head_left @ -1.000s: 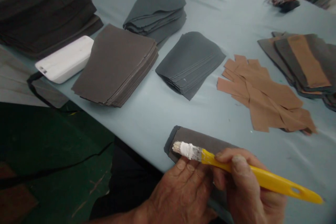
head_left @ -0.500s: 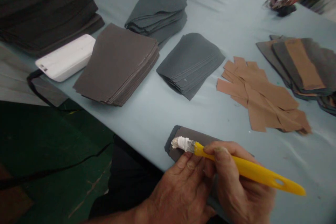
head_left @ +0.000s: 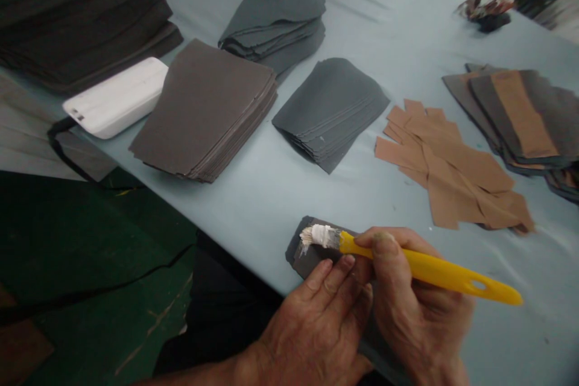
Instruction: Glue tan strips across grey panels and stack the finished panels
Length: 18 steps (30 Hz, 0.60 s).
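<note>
My right hand (head_left: 407,295) grips a paintbrush (head_left: 434,268) by its yellow handle. The brush's bristles, coated in white paste, touch the far left end of a dark sheet piece (head_left: 312,262) near the table's front edge. A smear of the white paste shows under the bristles. Laid flat on that piece, my left hand (head_left: 321,319) presses it with outstretched fingers and holds nothing. A brown layer lies over a darker grey one in the piece; much of it is hidden beneath both hands.
On the pale blue table (head_left: 226,217) lie a brown sheet stack (head_left: 203,111), grey sheet stacks (head_left: 332,102), loose tan strips (head_left: 452,169) and grey pieces with tan bands (head_left: 515,111). A white device (head_left: 115,99) with a black strap sits by dark sheets (head_left: 81,18) at left.
The brush has moved slightly up the piece, and a white smear now shows on the surface. My left hand stays pressed on the piece.
</note>
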Each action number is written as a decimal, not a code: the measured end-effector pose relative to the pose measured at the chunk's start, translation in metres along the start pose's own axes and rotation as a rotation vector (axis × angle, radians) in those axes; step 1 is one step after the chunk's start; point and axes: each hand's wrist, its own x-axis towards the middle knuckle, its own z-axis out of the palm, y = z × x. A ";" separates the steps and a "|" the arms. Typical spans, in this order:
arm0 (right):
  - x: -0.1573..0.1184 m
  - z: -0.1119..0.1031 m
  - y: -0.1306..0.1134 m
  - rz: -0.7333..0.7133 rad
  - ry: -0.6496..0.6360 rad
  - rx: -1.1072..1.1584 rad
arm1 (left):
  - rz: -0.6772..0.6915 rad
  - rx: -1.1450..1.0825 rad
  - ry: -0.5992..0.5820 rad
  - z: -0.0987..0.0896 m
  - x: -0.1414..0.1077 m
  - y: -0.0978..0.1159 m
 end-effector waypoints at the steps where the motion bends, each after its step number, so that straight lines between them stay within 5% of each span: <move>1: 0.001 0.000 0.000 0.003 0.010 -0.003 | -0.001 0.003 -0.004 0.000 0.000 0.000; 18: -0.002 -0.003 -0.004 0.018 0.123 0.028 | -0.002 -0.034 -0.046 0.003 -0.004 0.001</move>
